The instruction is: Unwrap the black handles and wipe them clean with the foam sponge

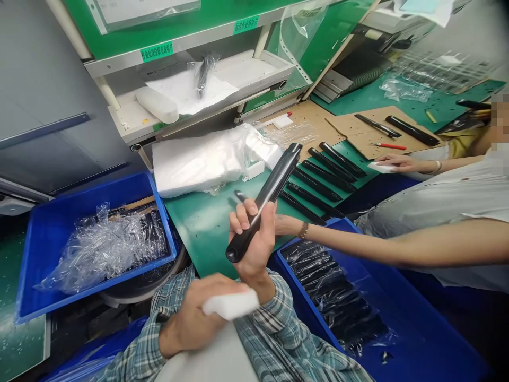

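Note:
My right hand (256,241) is raised over the bench, its fingers wrapped round a long, glossy black handle-like part (274,183) that tilts up to the right. Lower and to the left, my left hand (194,310) is closed on a white foam block (233,303), apart from the black part; that hand is slightly blurred. Behind my right hand, a co-worker's forearm with a bracelet (304,229) crosses from the right, its fingers hidden. Several similar black parts (322,180) lie in a row on the green bench top (199,228).
On the left, a blue bin (29,265) holds black parts and clear plastic film. Another blue bin (318,323) at lower right holds wrapped black parts. A white plastic-wrapped bundle (199,162) lies below the shelf (254,69). The co-worker's other hand (397,163) holds a white pad near cardboard (369,143).

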### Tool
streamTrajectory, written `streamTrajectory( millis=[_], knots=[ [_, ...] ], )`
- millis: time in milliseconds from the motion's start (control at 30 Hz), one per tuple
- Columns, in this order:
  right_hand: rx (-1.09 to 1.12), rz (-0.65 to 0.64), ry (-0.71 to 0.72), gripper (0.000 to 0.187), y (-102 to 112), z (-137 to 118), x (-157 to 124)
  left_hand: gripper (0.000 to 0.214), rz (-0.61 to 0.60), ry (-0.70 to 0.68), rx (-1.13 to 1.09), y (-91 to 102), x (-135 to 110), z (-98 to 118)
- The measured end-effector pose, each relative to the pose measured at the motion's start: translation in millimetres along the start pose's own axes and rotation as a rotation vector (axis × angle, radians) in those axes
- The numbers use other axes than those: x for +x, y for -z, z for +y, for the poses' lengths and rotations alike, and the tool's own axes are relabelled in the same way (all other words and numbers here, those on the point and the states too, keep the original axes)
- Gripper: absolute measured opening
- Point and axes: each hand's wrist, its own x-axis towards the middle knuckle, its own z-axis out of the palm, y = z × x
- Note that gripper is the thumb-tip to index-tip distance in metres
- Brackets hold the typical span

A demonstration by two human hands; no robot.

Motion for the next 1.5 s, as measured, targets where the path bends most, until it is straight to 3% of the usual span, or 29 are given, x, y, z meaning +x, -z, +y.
streamTrajectory(
  millis=[133, 300, 400, 467, 567, 633, 700, 867, 1100, 1300, 1400, 1500],
  knots=[
    [0.132, 0.018, -0.166, 0.038, 7.7, -4.3, 7.3, 0.042, 0.155, -0.068, 0.241, 10.7, -2.0, 1.3],
    [0.139, 0.025, -0.267, 0.041, 11.0, -1.4, 3.7, 0.059, 0.167, -0.219, 0.601, 11.8, 6.8, -1.4],
    [0.093, 0.030, -0.223, 0.043, 7.9, 3.0, -1.9, 0.059, 0.150, -0.242, 0.704, 5.8, 12.9, -4.4],
    [0.065, 0.032, -0.111, 0.042, 5.9, 6.1, -3.6, 0.057, 0.141, -0.187, 0.659, 1.3, 13.7, -5.4],
    [0.038, 0.026, -0.008, 0.040, 6.0, 7.6, -0.6, 0.050, 0.017, -0.096, 0.398, -1.3, 8.4, -4.8],
    [0.062, 0.027, -0.079, 0.038, 8.7, 4.8, 3.7, 0.046, -0.041, -0.084, 0.221, 2.4, 2.1, -4.4],
    [0.127, 0.042, -0.195, 0.037, 12.8, 0.3, 7.8, 0.044, -0.003, -0.087, 0.147, 9.8, -3.6, -5.3],
    [0.298, 0.095, -0.380, 0.032, 21.6, -5.3, 9.4, 0.045, 0.032, -0.070, 0.253, 23.6, -8.1, -10.1],
    [0.396, 0.095, -0.462, 0.031, 24.0, -0.4, 3.6, 0.057, 0.077, -0.132, 0.439, 21.8, -2.8, -6.0],
    [0.253, 0.050, -0.550, 0.040, 24.6, 3.1, -3.4, 0.058, 0.037, -0.204, 0.656, 18.9, 17.6, 1.3],
    [0.176, 0.051, -0.477, 0.042, 25.0, 4.2, -3.3, 0.045, -0.040, -0.223, 0.727, 18.6, 16.4, 4.2],
    [0.252, 0.109, -0.380, 0.037, 26.4, 2.0, 0.6, 0.040, -0.122, -0.252, 0.605, 24.7, 3.4, 5.4]
  ],
)
